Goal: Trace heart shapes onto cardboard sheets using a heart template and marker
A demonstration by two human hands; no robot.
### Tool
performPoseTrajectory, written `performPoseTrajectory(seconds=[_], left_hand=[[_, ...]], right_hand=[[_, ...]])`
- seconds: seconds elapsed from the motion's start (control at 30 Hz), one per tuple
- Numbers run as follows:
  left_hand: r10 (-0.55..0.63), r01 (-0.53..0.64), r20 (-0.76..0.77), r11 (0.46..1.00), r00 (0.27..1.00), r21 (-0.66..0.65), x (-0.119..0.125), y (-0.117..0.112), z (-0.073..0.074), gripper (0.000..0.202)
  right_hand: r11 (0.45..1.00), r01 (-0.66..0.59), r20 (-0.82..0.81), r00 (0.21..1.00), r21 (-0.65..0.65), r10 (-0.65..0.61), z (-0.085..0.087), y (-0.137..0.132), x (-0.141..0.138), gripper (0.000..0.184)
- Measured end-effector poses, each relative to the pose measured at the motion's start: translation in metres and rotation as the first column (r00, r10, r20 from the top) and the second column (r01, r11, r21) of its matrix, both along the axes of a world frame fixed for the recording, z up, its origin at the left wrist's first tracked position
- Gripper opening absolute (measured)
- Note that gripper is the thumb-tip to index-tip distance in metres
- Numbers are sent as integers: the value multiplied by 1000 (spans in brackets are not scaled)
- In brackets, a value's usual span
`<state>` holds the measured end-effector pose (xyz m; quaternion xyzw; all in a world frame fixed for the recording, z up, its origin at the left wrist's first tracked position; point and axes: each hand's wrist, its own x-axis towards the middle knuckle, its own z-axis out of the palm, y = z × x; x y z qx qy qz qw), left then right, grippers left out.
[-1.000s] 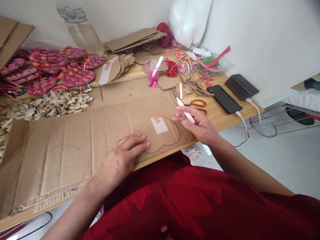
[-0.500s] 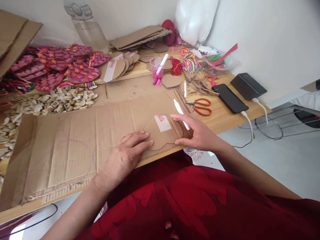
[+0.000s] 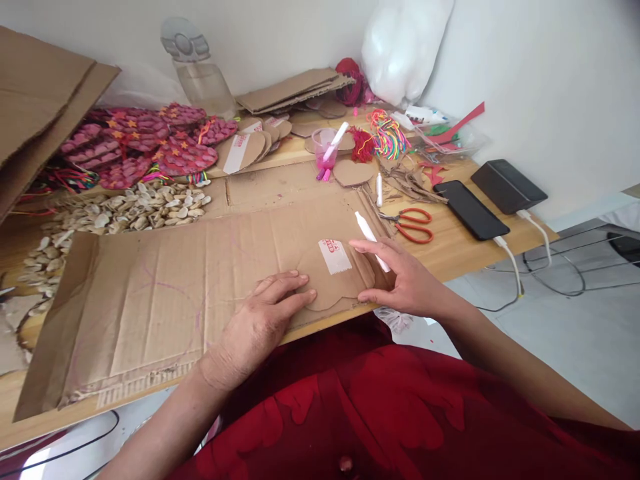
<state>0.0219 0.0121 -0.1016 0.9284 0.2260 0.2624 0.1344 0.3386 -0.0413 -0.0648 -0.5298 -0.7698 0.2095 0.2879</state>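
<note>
We pin the brown heart-shaped cardboard template under our flat, spread left hand at the near right end of the large brown cardboard sheet, our right hand gripping a white marker; tracing here looks unstarted, though faint pink outlines lie leftward.

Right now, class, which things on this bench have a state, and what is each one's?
Left hand, flat, pressing the heart template.
Right hand, gripping the white pen, fingertips on the template.
Heart template, lying flat on the cardboard sheet.
Scissors, lying shut.
Phone, screen dark, cable plugged in.
Pink cup, upright.
</note>
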Motion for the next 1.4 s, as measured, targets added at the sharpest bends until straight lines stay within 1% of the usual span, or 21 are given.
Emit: performPoseTrajectory(seconds=[0.17, 0.27, 0.33, 0.43, 0.53, 0.6, 0.7, 0.77, 0.8, 0.83, 0.93, 1.03, 1.07, 1.1, 1.13, 1.2, 1.23, 1.27, 1.3, 1.33, 1.4], left_hand=[[3, -3, 13, 1000, 1000, 22, 1, 0, 1, 38], [14, -14, -30, 1000, 999, 4, 1, -1, 4, 38], [21, -21, -74, 1000, 997, -6, 1, -3, 6, 38], [29, -28, -139, 1000, 990, 7, 0, -3, 9, 38], [37, -31, -180, 999, 983, 39, -1, -2, 11, 38], [40, -28, -195, 998, 980, 63, 0, -2, 14, 38], [49, -27, -232, 995, 971, 97, 2, -3, 20, 37], [60, -30, -261, 993, 963, 117, 4, -5, 24, 36], [66, -32, -270, 991, 961, 128, 5, -6, 25, 36], [72, -34, -276, 990, 959, 138, 5, -7, 26, 36], [79, -33, -287, 987, 955, 160, 5, -8, 31, 35], [68, -21, -317, 988, 946, 151, 12, -7, 43, 30], [47, -4, -321, 991, 946, 134, 18, -7, 50, 27], [-5, 40, -330, 994, 944, 99, 28, -9, 59, 25], [-76, 96, -300, 994, 951, 54, 41, -11, 67, 25], [-146, 147, -122, 989, 982, -3, 75, -21, 86, 29], [-183, 182, -68, 983, 981, -18, 95, -28, 95, 36], [-230, 228, -59, 973, 971, -43, 115, -36, 103, 43], [-283, 278, -68, 957, 957, -79, 136, -44, 110, 51], [-353, 336, -124, 931, 927, -141, 156, -53, 117, 59], [-523, 449, -270, 845, 809, -291, 189, -71, 128, 62]], right_hand=[[1000, 1, -4, 1000, -8, -1, -1, 0, 0, 85], [1000, -2, -1, 1000, -18, 2, -2, 0, 2, 85], [1000, 2, -34, 999, -14, -3, -2, -1, 3, 82], [998, 68, -154, 986, 11, -65, 3, 1, 3, 69], [984, 166, -214, 965, 71, -148, 13, 8, -11, 49], [977, 165, -197, 971, 134, -137, 21, 18, -29, 40], [989, 12, -135, 991, 145, 8, 23, 41, -63, 41], [980, -36, -50, 998, 194, 47, 18, 59, -82, 42], [978, -28, -10, 999, 206, 30, 13, 67, -89, 43], [983, -23, 55, 998, 183, 14, 8, 74, -94, 44], [988, -25, 216, 976, 154, -9, -6, 87, -101, 44], [985, -33, 264, 964, 168, -13, -14, 90, -102, 43], [986, -27, 272, 962, 166, -20, -15, 90, -102, 43], [987, -19, 280, 960, 160, -27, -16, 90, -103, 43], [988, -9, 288, 957, 154, -36, -16, 89, -103, 44], [987, 13, 295, 954, 159, -60, -14, 86, -104, 46], [985, 19, 295, 953, 169, -69, -13, 84, -105, 46], [983, 22, 295, 952, 180, -76, -12, 82, -105, 46], [981, 24, 297, 952, 191, -81, -11, 81, -105, 45], [980, 22, 299, 951, 200, -82, -10, 79, -105, 44], [978, 14, 305, 949, 208, -79, -10, 79, -105, 42]])
